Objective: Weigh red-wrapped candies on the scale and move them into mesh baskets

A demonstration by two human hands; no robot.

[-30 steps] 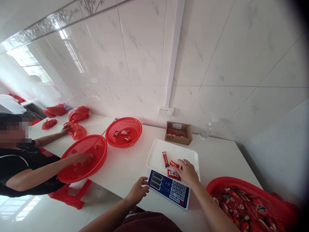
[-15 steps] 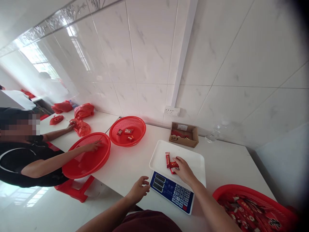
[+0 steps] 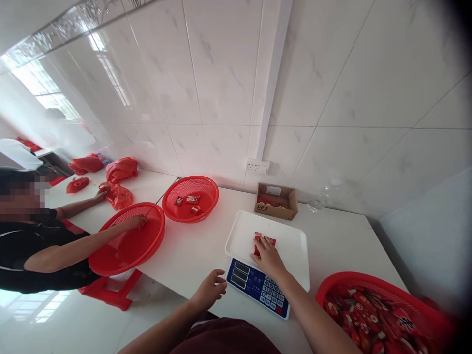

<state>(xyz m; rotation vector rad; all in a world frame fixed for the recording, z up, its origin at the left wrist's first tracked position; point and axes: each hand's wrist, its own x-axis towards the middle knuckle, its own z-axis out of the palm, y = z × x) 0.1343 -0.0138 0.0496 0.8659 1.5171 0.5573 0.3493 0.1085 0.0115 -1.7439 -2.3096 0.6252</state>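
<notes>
My right hand (image 3: pixel 268 256) is over the white pan (image 3: pixel 238 231) of a digital scale (image 3: pixel 254 282). Its fingers are bent round a few small red snack packets (image 3: pixel 272 241), covering most of them. Beside the scale's left edge hovers my left hand (image 3: pixel 211 291), palm inward, its fingers apart and holding nothing. The scale's blue keypad and dark displays face me.
A red basket (image 3: pixel 324 285) full of red packets stands at right. Behind the scale are an open cardboard box (image 3: pixel 280 211) and a clear plastic bottle (image 3: pixel 324 196). Left, a red basket (image 3: pixel 212 206) holds 3 packets; a co-worker (image 3: pixel 44 246) reaches into another red basket (image 3: pixel 147 250).
My right hand has moved slightly left and farther over the packets, covering more of them. My left hand has hardly moved. The co-worker's hand has shifted inside the basket.
</notes>
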